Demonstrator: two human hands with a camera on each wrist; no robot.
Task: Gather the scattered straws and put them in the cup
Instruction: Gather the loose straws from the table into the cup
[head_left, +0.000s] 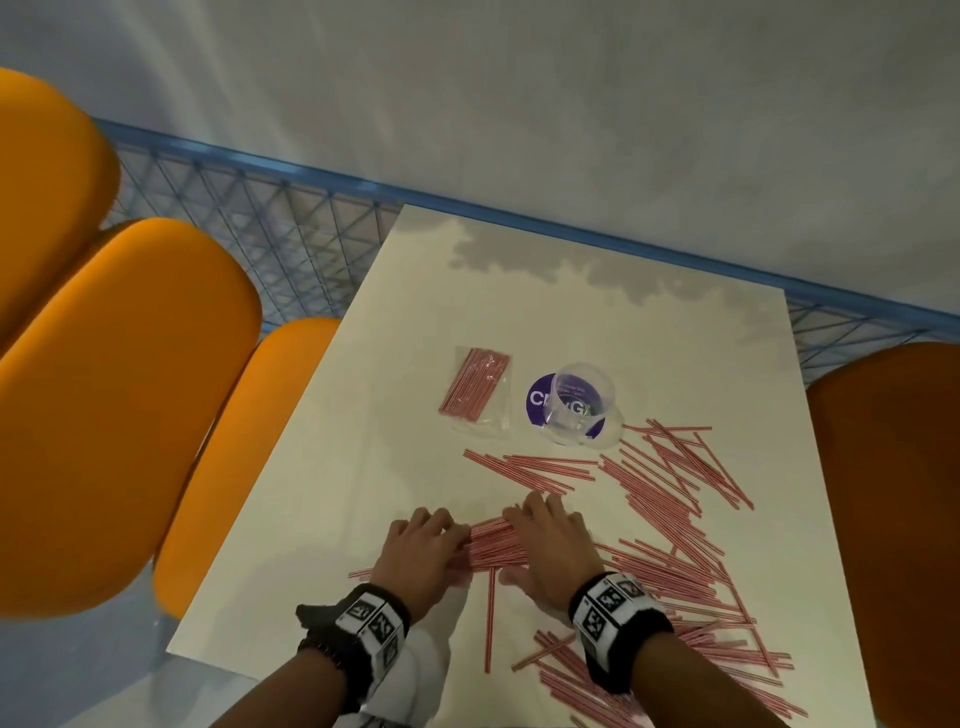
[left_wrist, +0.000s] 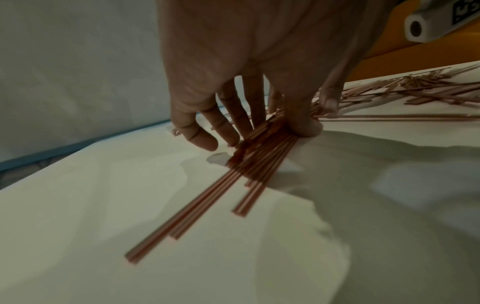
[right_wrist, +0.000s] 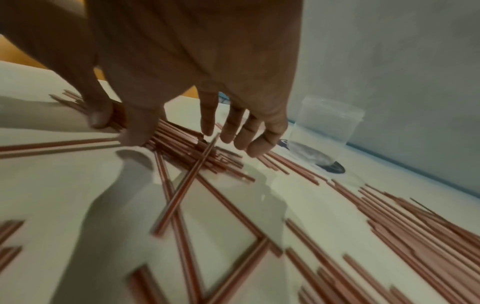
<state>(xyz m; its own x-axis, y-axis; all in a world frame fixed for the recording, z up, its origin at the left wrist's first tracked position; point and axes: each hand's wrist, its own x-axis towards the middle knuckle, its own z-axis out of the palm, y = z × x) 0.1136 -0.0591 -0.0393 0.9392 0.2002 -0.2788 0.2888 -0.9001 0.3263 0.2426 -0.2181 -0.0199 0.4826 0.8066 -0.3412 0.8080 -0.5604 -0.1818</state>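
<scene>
Thin red-and-white straws (head_left: 675, 483) lie scattered over the right half of the white table (head_left: 363, 415). A clear plastic cup (head_left: 582, 400) stands upright and empty behind them, also seen in the right wrist view as the cup (right_wrist: 327, 131). My two hands flank a small bundle of straws (head_left: 488, 543) near the front. The left hand (head_left: 447, 535) presses its end with spread, nearly straight fingers and thumb, shown close as the left hand (left_wrist: 254, 135) on the bundle (left_wrist: 259, 162). The right hand (head_left: 530, 519) hovers spread; in its wrist view the right hand (right_wrist: 197, 139) touches the pile with its thumb.
A clear bag of packed straws (head_left: 475, 387) lies left of the cup, which sits on a purple round coaster (head_left: 537, 400). Orange chairs (head_left: 130, 389) stand to the left and one (head_left: 893, 493) to the right. A blue mesh fence (head_left: 260, 218) runs behind the table.
</scene>
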